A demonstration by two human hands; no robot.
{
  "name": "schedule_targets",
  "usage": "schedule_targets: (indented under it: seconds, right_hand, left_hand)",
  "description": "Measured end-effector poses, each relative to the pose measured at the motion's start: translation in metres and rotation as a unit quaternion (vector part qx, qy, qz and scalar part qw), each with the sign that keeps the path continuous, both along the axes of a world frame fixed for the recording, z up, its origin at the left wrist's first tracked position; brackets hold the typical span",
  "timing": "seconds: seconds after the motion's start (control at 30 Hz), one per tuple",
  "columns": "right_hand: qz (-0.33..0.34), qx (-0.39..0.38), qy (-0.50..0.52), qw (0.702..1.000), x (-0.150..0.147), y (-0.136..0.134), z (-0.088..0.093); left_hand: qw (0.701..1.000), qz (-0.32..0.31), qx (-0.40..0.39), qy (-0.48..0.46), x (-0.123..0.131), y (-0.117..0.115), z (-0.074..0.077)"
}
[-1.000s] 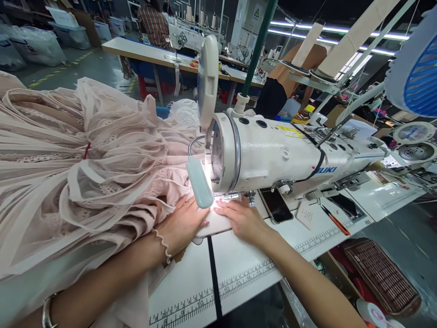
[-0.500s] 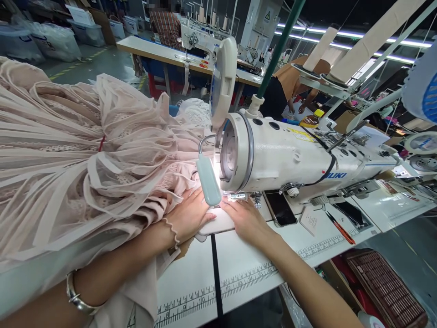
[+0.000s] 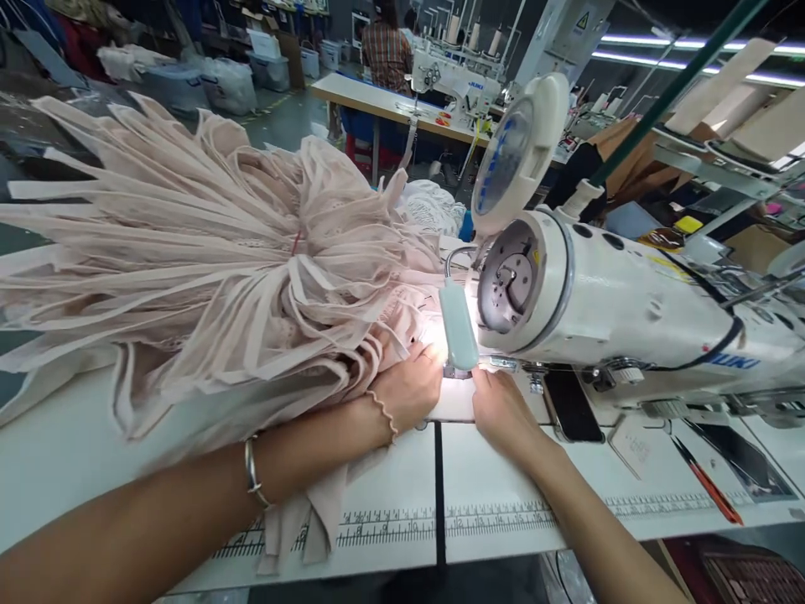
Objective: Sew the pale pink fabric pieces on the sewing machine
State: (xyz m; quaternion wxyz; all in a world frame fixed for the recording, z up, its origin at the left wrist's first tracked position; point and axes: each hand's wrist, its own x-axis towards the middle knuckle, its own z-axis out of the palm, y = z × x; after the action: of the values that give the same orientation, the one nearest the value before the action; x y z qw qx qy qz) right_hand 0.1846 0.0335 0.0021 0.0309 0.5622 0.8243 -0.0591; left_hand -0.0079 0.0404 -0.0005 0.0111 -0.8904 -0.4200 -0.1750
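Observation:
My left hand (image 3: pixel 412 387) is curled at the edge of a large bundle of pale pink fabric pieces (image 3: pixel 251 268), its fingers closed on the cloth beside the sewing area. Close by, my right hand (image 3: pixel 505 413) has its fingers bent together at the front of the machine bed. Whatever its fingertips hold is hidden. Between the hands hangs a small pale green lamp (image 3: pixel 459 327), which covers the needle area. The white sewing machine (image 3: pixel 635 294) reaches in from the right, with a round clear-windowed cover (image 3: pixel 521 155) standing at its head end.
A black phone (image 3: pixel 573 406), a white card (image 3: pixel 631 446) and orange-handled tweezers (image 3: pixel 708 482) lie right of my hands. A printed ruler (image 3: pixel 496 513) runs along the table's front edge. Another machine table (image 3: pixel 358 92) and a seated person (image 3: pixel 386 54) are behind.
The view has swung left, so things sit further right. My left fingers have gone from spread flat to curled on the cloth. My right fingers, stretched out before, are bent.

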Motion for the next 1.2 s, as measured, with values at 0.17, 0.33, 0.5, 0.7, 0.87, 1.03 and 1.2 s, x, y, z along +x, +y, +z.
schedule_targets:
  seconds: [0.17, 0.33, 0.5, 0.7, 0.87, 1.03, 1.2]
  right_hand:
    - [-0.060, -0.003, -0.035, 0.998, -0.008, 0.002, 0.004]
    - [-0.001, 0.016, -0.019, 1.000, -0.008, -0.003, 0.011]
    - [0.010, 0.023, -0.034, 0.999, -0.007, -0.007, 0.011]
    - [0.022, 0.047, -0.023, 0.998, -0.003, -0.008, 0.003]
    - [0.033, 0.062, -0.010, 0.997, 0.000, -0.008, -0.001]
    - [0.029, 0.037, -0.022, 0.999, 0.002, -0.010, 0.004]
    - [0.019, 0.010, -0.014, 1.000, 0.002, -0.009, 0.008]
  left_hand:
    - [0.998, -0.019, -0.005, 0.061, 0.001, -0.003, 0.008]
    - [0.995, 0.019, -0.094, -0.001, -0.007, 0.016, 0.008]
    - [0.990, 0.011, -0.135, -0.026, -0.010, 0.021, 0.005]
    - [0.991, 0.003, -0.132, -0.017, -0.008, 0.020, 0.004]
    - [0.993, 0.003, -0.120, -0.022, -0.009, 0.020, 0.002]
    - [0.993, 0.006, -0.113, -0.029, -0.009, 0.019, 0.005]
    - [0.994, 0.003, -0.107, -0.025, -0.009, 0.019, 0.008]
